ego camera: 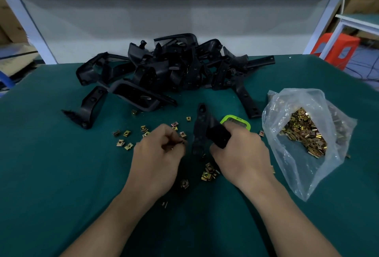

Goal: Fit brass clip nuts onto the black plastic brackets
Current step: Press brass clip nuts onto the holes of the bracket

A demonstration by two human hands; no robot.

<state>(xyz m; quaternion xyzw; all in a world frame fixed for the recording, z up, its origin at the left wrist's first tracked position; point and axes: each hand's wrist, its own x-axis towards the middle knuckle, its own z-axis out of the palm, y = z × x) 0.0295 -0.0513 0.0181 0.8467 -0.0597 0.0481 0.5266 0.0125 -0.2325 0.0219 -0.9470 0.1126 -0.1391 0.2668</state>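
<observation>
My right hand (241, 152) grips a black plastic bracket (202, 125) that stands nearly upright over the green mat, its long arm pointing away from me. My left hand (158, 154) is closed just left of the bracket, fingertips pinched together; a small clip nut seems to be between them, but it is too dark to be sure. Several loose brass clip nuts (127, 133) lie scattered on the mat left of my hands, and a few more clip nuts (208, 171) lie between my wrists.
A heap of black brackets (164, 68) fills the middle back of the green table (51, 174). A clear plastic bag (303, 133) full of brass nuts lies open at the right. A green-cased timer (235, 122) sits behind my right hand. An orange stool (336, 49) stands beyond the table.
</observation>
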